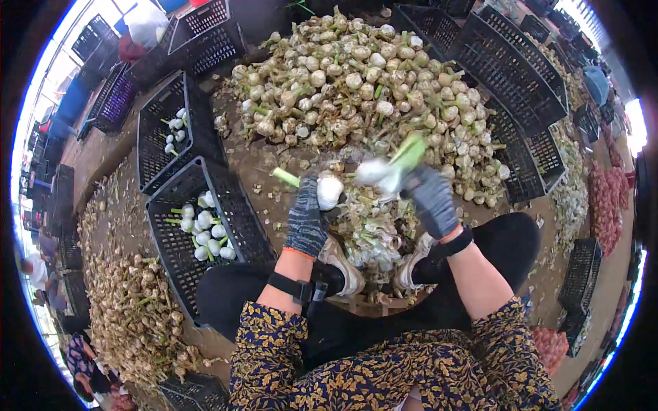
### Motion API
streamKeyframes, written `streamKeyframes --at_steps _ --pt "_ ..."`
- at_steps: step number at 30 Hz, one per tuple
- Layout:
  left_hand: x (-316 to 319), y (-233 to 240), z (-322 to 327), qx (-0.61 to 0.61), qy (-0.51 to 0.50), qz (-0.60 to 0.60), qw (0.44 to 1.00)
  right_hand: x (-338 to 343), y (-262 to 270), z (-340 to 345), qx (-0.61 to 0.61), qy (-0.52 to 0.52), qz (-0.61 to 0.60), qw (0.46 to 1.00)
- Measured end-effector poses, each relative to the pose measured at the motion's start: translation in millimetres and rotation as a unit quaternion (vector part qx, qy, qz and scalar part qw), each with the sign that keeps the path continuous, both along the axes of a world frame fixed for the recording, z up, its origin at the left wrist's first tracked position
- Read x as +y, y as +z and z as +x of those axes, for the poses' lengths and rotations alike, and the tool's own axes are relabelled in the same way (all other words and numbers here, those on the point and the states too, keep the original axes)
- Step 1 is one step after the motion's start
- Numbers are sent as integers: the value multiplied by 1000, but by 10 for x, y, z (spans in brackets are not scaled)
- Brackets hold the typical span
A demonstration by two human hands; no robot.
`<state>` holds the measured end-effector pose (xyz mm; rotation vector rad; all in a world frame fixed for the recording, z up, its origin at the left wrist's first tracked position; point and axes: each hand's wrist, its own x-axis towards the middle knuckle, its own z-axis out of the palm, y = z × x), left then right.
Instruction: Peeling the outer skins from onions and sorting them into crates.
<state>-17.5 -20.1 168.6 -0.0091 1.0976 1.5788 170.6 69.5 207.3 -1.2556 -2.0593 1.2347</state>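
My left hand [307, 218], in a grey knitted glove with an orange cuff, grips a white garlic bulb [329, 192]. A cut green stem [286, 177] sticks out on the far side of that hand. Opposite it, my right hand [431, 202], gloved alike, holds a white-and-green piece of garlic [398, 167]. Motion blurs this piece, so I cannot tell whether it is a bulb or stripped skin. Peeled skins and stem scraps [378, 234] lie heaped between my shoes. Beyond both hands rises a large pile of unpeeled garlic bulbs [339, 82].
To my left stand two black plastic crates [241, 216] [169, 97] holding cleaned white bulbs. Stacked black crates [509, 72] border the pile at right. Another garlic heap [133, 313] lies at lower left. Red net sacks [606, 205] lie far right. Other people sit at the left edge.
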Motion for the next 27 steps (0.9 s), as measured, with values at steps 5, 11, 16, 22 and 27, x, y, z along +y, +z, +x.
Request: streamKeyframes --at_steps 5,11,16,22,27 --pt "-95 -168 -29 382 -42 32 923 -205 3 -143 -113 44 -22 992" --pt "-86 60 149 611 -82 84 783 -272 164 -419 -33 57 -220 973" --pt "-124 117 175 646 -56 124 751 -227 70 -359 -56 178 -81 979" --pt "-174 -49 133 725 -111 58 678 -342 66 -404 -108 146 130 975" --pt "-132 -11 186 707 -55 57 703 -343 -8 -343 -99 79 96 987"
